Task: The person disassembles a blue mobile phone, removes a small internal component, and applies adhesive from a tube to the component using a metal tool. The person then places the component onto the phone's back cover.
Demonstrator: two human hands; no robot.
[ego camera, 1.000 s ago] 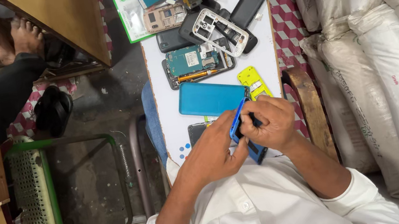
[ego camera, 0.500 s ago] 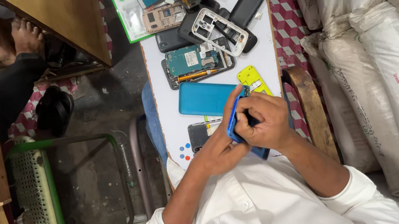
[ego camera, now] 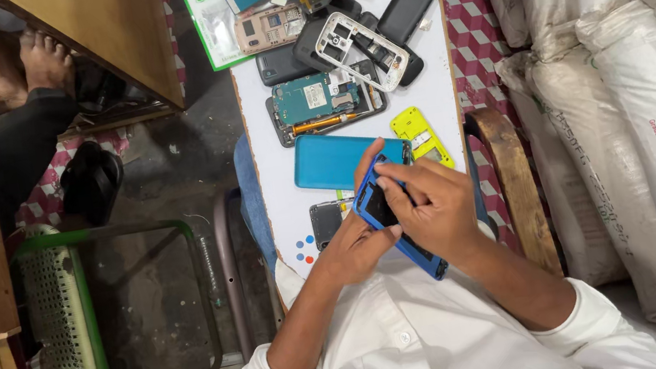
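both the left hand (ego camera: 353, 251) and right hand (ego camera: 430, 210) grip the blue phone frame (ego camera: 386, 217) between them.

White table (ego camera: 426, 28) — phone parts (ego camera: 324, 102)

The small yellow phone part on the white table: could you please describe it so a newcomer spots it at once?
Start at the narrow white table. Beside the flat turquoise cover, just beyond the right hand, lies the yellow phone part. It is the only yellow piece there.
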